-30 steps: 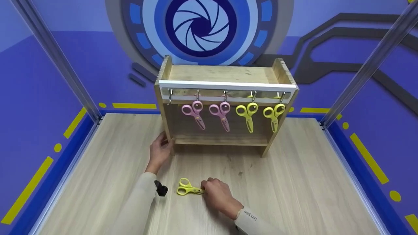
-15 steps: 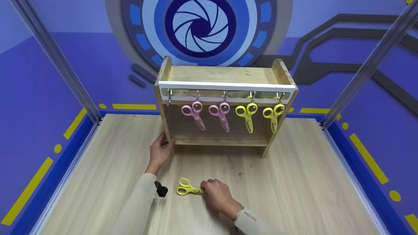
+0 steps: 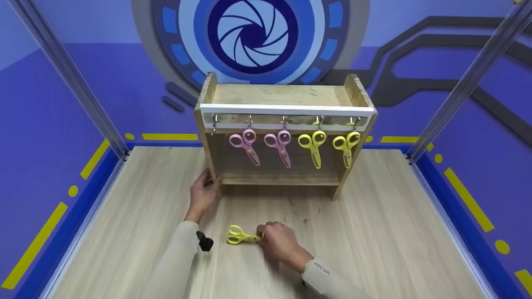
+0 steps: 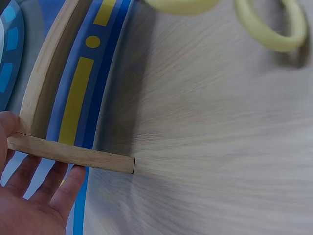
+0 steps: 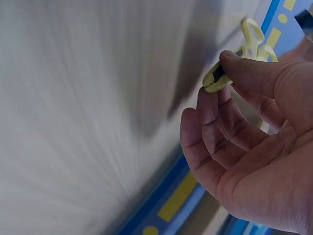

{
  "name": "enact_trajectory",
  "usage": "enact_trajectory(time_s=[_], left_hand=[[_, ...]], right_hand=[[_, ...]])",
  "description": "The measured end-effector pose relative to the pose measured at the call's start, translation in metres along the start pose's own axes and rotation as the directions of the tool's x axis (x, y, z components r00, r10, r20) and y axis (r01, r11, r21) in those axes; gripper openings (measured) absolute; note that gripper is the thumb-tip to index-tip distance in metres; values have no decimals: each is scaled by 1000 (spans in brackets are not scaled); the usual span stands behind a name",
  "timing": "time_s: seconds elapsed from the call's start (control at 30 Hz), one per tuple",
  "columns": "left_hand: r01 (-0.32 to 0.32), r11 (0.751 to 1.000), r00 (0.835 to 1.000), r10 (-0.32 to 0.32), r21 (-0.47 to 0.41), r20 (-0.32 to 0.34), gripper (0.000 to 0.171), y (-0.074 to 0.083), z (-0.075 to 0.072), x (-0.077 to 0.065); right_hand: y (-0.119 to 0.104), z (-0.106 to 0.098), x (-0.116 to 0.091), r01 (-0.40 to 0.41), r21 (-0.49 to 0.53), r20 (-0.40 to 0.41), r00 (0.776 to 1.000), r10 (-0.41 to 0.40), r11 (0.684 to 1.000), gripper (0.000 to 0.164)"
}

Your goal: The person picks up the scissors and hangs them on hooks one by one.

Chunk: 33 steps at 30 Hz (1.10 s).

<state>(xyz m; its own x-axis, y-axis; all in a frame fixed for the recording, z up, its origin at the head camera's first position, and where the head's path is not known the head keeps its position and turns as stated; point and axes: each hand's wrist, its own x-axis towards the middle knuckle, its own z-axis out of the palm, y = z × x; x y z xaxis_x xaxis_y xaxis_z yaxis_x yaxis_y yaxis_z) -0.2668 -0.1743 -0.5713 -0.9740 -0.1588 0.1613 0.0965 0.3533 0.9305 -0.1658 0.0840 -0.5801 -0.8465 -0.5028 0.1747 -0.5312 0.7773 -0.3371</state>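
Observation:
My right hand (image 3: 282,246) pinches the blade end of a pair of yellow scissors (image 3: 246,238) between thumb and fingers. The finger loops point left, just over the tabletop. In the right wrist view the thumb lies along the yellow blade cover (image 5: 211,82), with the fingertips beneath it. At the small wooden shelf (image 3: 280,182), my left hand (image 3: 203,196) grips the lower left side panel. The left wrist view has the thumb on one face of that panel (image 4: 93,157) and the fingers against the other.
A white rail (image 3: 286,109) with metal hooks spans the shelf's front. Two pink scissors (image 3: 284,154) and two yellow scissors (image 3: 316,155) hang there; the leftmost hook (image 3: 214,122) is bare. Blue printed walls (image 3: 45,137) and metal posts (image 3: 469,87) surround the wooden tabletop (image 3: 395,232).
My right hand has shifted slightly up and right with the yellow scissors, whose loops have tilted a little. The left hand keeps its place on the shelf.

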Motion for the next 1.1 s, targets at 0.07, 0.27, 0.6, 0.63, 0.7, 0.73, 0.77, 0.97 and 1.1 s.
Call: enact_trajectory(time_s=[0.07, 0.27, 0.6, 0.63, 0.7, 0.73, 0.77, 0.97, 1.1], left_hand=[[-1, 1000, 1000, 0, -4, -5, 53, -1, 0, 0], [-18, 1000, 1000, 18, 3, -11, 50, -1, -1, -1], [-29, 1000, 1000, 29, -12, -6, 49, 1, -1, 0], [-33, 999, 999, 33, -6, -10, 49, 1, 0, 0], [-48, 999, 999, 48, 1, -20, 48, 0, 0, 1], [-56, 998, 998, 56, 6, -28, 48, 0, 0, 1], [-64, 998, 997, 64, 8, -37, 48, 0, 1, 1], [-31, 999, 998, 32, 13, -56, 47, -2, 2, 3], [-17, 1000, 999, 18, 10, -51, 47, -2, 2, 4]], right_hand=[[1, -10, 4, 3, 15, -18, 1000, -3, 1000, 9], [2, -47, 21, -9, 45, -69, 998, 12, 999, 8], [-12, -107, 48, 42, -55, -270, 961, -56, 998, 9], [-14, -111, 51, 46, -54, -281, 958, -60, 997, 9], [-19, -120, 56, 56, -46, -299, 952, -67, 997, 9], [-22, -124, 58, 60, -35, -305, 950, -68, 998, 9], [-24, -128, 61, 66, -23, -312, 947, -70, 998, 9], [-40, -142, 76, 114, 59, -378, 922, -84, 992, 9], [-49, -147, 84, 145, 119, -427, 901, -81, 982, 10]])
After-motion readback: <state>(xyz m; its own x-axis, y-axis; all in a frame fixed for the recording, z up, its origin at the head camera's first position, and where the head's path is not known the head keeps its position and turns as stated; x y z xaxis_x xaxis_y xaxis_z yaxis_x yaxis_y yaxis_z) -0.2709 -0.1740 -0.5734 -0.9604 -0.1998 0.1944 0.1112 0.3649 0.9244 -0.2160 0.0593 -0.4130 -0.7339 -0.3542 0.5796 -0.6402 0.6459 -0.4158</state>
